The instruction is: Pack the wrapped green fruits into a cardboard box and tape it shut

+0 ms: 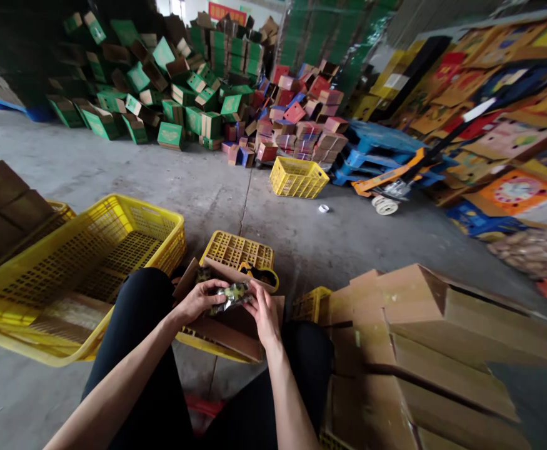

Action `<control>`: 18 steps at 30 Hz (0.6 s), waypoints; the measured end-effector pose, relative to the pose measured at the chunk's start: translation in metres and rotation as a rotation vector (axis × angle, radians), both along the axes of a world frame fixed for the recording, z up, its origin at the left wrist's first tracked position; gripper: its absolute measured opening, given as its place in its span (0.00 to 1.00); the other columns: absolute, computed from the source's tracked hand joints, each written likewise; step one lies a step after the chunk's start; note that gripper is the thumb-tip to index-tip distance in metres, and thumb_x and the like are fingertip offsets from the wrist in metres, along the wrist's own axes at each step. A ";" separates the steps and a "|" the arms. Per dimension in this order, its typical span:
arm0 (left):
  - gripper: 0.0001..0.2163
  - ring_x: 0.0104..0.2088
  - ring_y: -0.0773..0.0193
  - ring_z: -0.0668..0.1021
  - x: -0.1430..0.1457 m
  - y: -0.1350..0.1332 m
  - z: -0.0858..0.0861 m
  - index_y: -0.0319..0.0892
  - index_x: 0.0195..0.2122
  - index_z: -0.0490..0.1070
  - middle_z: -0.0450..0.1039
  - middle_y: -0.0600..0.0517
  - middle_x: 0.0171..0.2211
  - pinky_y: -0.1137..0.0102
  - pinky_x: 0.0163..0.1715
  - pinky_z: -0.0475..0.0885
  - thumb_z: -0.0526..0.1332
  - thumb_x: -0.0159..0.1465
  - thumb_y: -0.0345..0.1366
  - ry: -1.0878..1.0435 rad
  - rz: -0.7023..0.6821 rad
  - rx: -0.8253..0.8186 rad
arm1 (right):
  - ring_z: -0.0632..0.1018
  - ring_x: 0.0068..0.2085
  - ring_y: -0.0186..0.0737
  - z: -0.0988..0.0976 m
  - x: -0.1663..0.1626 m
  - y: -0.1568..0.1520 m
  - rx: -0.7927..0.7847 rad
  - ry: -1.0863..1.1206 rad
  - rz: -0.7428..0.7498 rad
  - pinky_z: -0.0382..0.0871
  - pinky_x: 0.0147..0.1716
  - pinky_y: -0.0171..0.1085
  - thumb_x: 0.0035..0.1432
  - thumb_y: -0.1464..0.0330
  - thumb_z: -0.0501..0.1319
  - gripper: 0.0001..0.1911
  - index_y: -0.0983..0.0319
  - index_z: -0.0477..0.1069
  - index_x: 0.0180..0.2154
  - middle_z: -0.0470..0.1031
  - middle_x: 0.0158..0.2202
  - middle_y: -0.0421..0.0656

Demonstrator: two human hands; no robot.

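Between my knees, my left hand and my right hand hold a small shiny clear-plastic packet by its two ends. Its contents look green and yellowish, but I cannot make out what they are. The fingers of both hands are closed on it. Right under the packet is an open cardboard box with its flaps spread; my hands hide much of its inside. The box rests on an upturned yellow crate. A yellow and black tape dispenser lies at the box's far right side.
A big yellow crate stands left, with more cardboard boxes beyond it. Stacked cartons fill my right side. Farther off are a yellow basket, a tape roll, a pallet jack, blue pallets and heaped green boxes.
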State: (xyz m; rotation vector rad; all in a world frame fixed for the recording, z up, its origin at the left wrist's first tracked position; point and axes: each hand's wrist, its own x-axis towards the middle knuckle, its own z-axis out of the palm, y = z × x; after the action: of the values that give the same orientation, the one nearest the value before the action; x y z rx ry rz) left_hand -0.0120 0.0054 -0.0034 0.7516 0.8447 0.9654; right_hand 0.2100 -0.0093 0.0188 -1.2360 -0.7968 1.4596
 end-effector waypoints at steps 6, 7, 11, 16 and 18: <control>0.29 0.45 0.55 0.82 0.003 -0.002 0.005 0.43 0.53 0.80 0.82 0.46 0.50 0.64 0.48 0.75 0.83 0.50 0.39 0.047 -0.024 0.137 | 0.82 0.57 0.57 -0.001 -0.002 -0.003 -0.026 -0.043 0.032 0.82 0.51 0.51 0.48 0.51 0.79 0.32 0.57 0.81 0.52 0.82 0.56 0.50; 0.31 0.47 0.54 0.82 0.003 -0.002 0.005 0.45 0.56 0.79 0.81 0.46 0.52 0.64 0.49 0.75 0.83 0.50 0.38 0.052 -0.007 0.144 | 0.82 0.57 0.56 -0.001 -0.002 -0.003 -0.026 -0.028 0.028 0.82 0.52 0.51 0.48 0.52 0.79 0.31 0.57 0.82 0.52 0.82 0.56 0.49; 0.36 0.53 0.51 0.80 0.003 0.001 0.005 0.46 0.62 0.76 0.77 0.45 0.59 0.62 0.55 0.73 0.82 0.51 0.39 0.072 0.078 0.155 | 0.81 0.59 0.55 0.001 -0.002 -0.002 -0.018 0.027 0.029 0.79 0.55 0.50 0.47 0.55 0.79 0.28 0.55 0.82 0.49 0.82 0.57 0.47; 0.25 0.50 0.50 0.81 0.004 0.001 0.009 0.40 0.48 0.83 0.83 0.44 0.47 0.62 0.55 0.73 0.81 0.52 0.45 0.095 0.033 0.139 | 0.82 0.57 0.54 0.002 0.000 -0.003 0.047 0.026 0.065 0.77 0.56 0.49 0.49 0.55 0.78 0.24 0.55 0.82 0.47 0.84 0.55 0.47; 0.22 0.46 0.52 0.82 0.003 0.001 0.010 0.41 0.45 0.83 0.84 0.46 0.44 0.62 0.52 0.74 0.81 0.52 0.46 0.098 0.026 0.143 | 0.81 0.59 0.54 0.002 0.000 -0.003 0.086 0.008 0.077 0.75 0.59 0.50 0.49 0.56 0.78 0.23 0.55 0.83 0.46 0.83 0.56 0.46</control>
State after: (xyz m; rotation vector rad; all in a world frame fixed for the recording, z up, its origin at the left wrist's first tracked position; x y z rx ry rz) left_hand -0.0085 0.0063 0.0068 0.9186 0.8783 1.0267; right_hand 0.2098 -0.0125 0.0212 -1.1449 -0.9006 1.4755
